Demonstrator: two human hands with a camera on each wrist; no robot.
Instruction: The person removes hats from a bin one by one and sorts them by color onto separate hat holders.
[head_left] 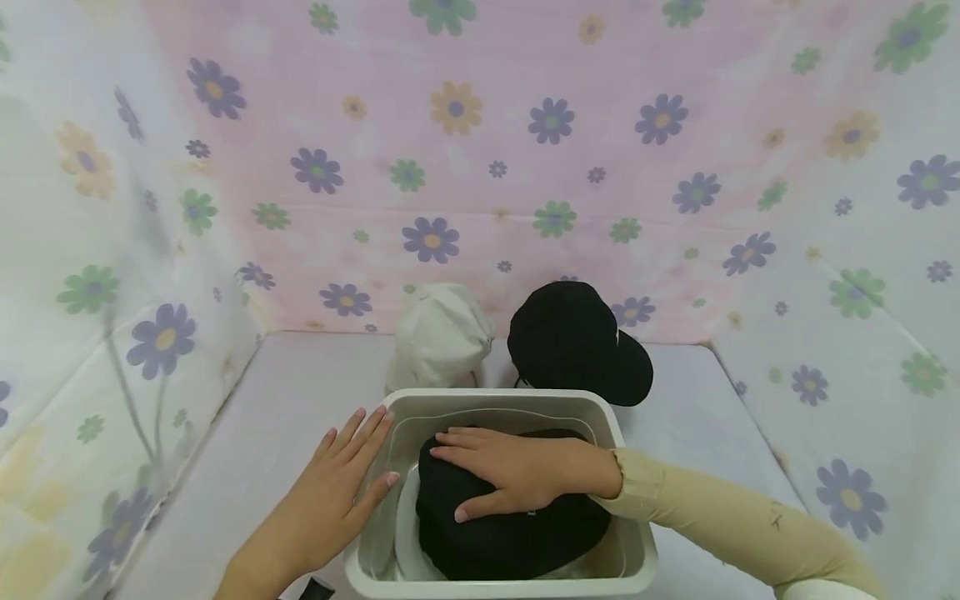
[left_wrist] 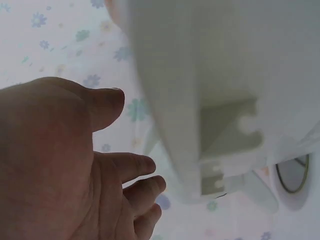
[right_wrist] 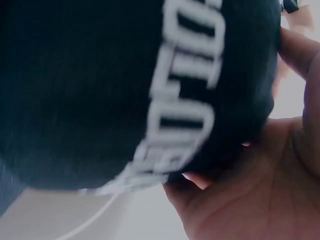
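Note:
A black cap (head_left: 517, 537) lies in a pale plastic bin (head_left: 637, 554). My right hand (head_left: 517, 467) rests on top of it, fingers stretched out and thumb spread. White lettering (right_wrist: 182, 120) shows on the black fabric in the right wrist view. Outside the bin's left wall, my left hand (head_left: 333, 483) is held with fingers extended, its fingertips right at the rim. The left wrist view shows that hand beside the bin's wall (left_wrist: 170, 100), thumb apart and nothing in the palm. A white curved edge (head_left: 408, 525) peeks out under the cap's left side.
Behind the bin, a white cap (head_left: 442, 333) stands on the left and another black cap (head_left: 570, 342) on the right, its brim pointing right. Flower-print cloth (head_left: 495, 192) closes off the back and both sides of the white table (head_left: 300, 375).

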